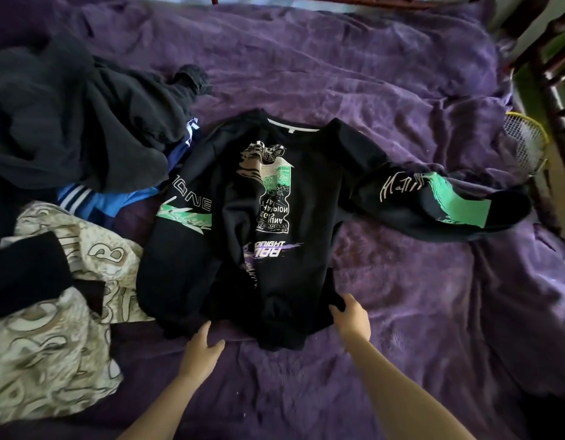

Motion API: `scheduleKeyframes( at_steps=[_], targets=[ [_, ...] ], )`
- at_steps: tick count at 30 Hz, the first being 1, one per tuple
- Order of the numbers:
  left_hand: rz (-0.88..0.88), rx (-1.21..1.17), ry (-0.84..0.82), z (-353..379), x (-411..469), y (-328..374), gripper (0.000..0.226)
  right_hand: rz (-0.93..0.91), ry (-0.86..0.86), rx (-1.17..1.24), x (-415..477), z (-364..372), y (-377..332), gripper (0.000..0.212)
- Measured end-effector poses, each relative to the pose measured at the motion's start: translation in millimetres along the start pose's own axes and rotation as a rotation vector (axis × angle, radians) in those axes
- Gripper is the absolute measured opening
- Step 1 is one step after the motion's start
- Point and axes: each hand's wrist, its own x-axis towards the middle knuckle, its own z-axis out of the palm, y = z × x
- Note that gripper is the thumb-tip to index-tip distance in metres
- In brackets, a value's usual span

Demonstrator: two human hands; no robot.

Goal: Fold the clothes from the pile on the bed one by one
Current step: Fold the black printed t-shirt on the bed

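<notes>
A black sweatshirt (309, 198) with white, green and purple prints lies face up in the middle of the purple bedspread (386, 90), collar away from me. Its left sleeve is folded in along the body; its right sleeve (440, 198) stretches out to the right. My right hand (351, 315) pinches the hem at the sweatshirt's lower right corner. My left hand (200, 350) rests at the lower left hem, fingers bent on the cloth edge. The pile of clothes (78, 122) sits at the left: dark garments over a blue one with white stripes.
A cream patterned cloth (46, 338) with a black garment (27, 274) on it lies at the near left. A badminton racket (525, 144) leans at the bed's right edge by the dark wooden bed frame (557, 90).
</notes>
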Motion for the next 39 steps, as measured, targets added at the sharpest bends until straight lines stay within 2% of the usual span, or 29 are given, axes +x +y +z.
scheduleKeyframes(
  at_steps=[2, 4, 5, 7, 8, 10, 12, 14, 16, 19, 21, 26, 28, 30, 32, 34, 36, 38, 39],
  targets=[
    [-0.025, -0.066, 0.016, 1, 2, 3, 0.058, -0.073, 0.040, -0.014, -5, -9, 2, 0.022],
    [-0.042, -0.116, 0.041, 0, 5, 11, 0.058, -0.068, 0.134, 0.151, -13, -25, 15, 0.024],
    [-0.038, -0.116, 0.049, -1, 7, 16, 0.058, -0.008, 0.189, 0.330, -19, -36, 26, 0.021],
    [-0.016, -0.075, 0.060, -2, 9, 23, 0.059, 0.185, 0.295, 0.835, -37, -61, 60, 0.013],
    [-0.007, -0.044, 0.065, -1, 7, 27, 0.059, 0.289, 0.307, 1.023, -49, -71, 81, 0.015],
    [0.002, 0.010, 0.074, 1, 2, 30, 0.060, 0.426, 0.251, 1.185, -74, -78, 117, 0.022],
    [0.013, 0.048, 0.077, 4, -4, 30, 0.061, 0.490, 0.182, 1.148, -93, -70, 136, 0.022],
    [0.034, 0.072, 0.081, 6, -8, 29, 0.062, 0.584, 0.177, 1.117, -102, -59, 149, 0.023],
    [0.050, 0.065, 0.094, 6, -8, 27, 0.062, 0.598, 0.208, 1.011, -99, -52, 159, 0.024],
    [0.054, -0.016, 0.136, 0, 0, 28, 0.063, 0.483, 0.239, 0.601, -82, -40, 166, 0.011],
    [0.058, -0.083, 0.163, -6, 11, 29, 0.062, 0.425, 0.195, 0.378, -76, -33, 165, 0.024],
    [0.031, -0.267, 0.134, -6, 43, 44, 0.056, 0.367, 0.114, 0.280, -59, -15, 163, 0.059],
    [0.037, -0.223, 0.188, 1, 43, 46, 0.039, 0.403, 0.139, 0.253, -55, -12, 168, 0.056],
    [0.074, -0.232, 0.237, 8, 34, 46, 0.027, 0.433, 0.186, 0.221, -52, -21, 169, 0.035],
    [0.105, -0.332, 0.286, 7, 19, 44, 0.017, 0.427, 0.194, 0.332, -51, -34, 170, 0.012],
    [0.109, -0.499, 0.325, -4, 1, 40, 0.014, 0.399, 0.215, 0.574, -53, -52, 170, 0.023],
    [0.077, -0.732, 0.284, -23, -23, 31, 0.009, 0.398, 0.242, 0.799, -62, -74, 167, 0.023],
    [0.041, -0.848, 0.226, -43, -49, 16, 0.006, 0.359, 0.240, 0.894, -72, -94, 164, 0.024],
    [0.033, -0.829, 0.196, -52, -59, 6, 0.007, 0.335, 0.230, 0.913, -79, -102, 162, 0.026]
  ],
)
